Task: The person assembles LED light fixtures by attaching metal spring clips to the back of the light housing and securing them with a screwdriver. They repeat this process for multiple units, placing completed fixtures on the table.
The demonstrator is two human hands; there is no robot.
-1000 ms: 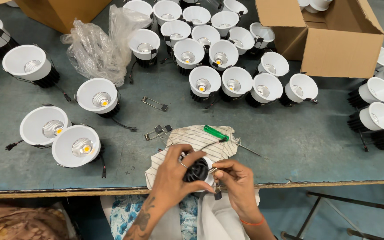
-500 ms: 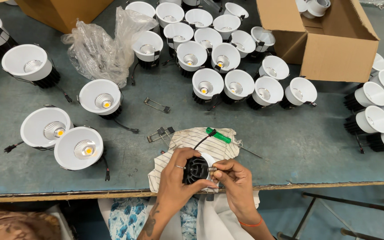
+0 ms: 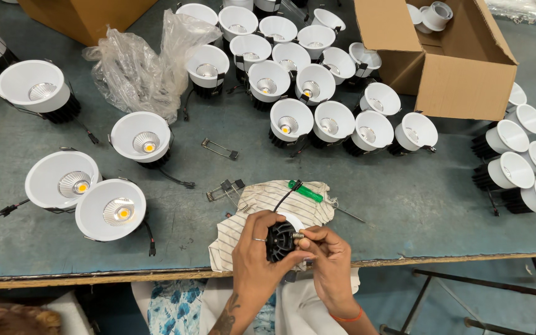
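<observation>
Low at the worktop's (image 3: 404,205) near edge, the left hand (image 3: 252,254) wraps the black-finned lamp (image 3: 280,239) over a striped cloth (image 3: 262,201), right hand (image 3: 330,257) pinching a spring clip (image 3: 298,235) against it, screwdriver (image 3: 305,191) just beyond.

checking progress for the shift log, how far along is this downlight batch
Done-looking: many white round downlights stand on the grey-green table. In hand: left hand grips a black finned downlight body; right hand pinches a small metal spring clip. Left: loose spring clips.
</observation>
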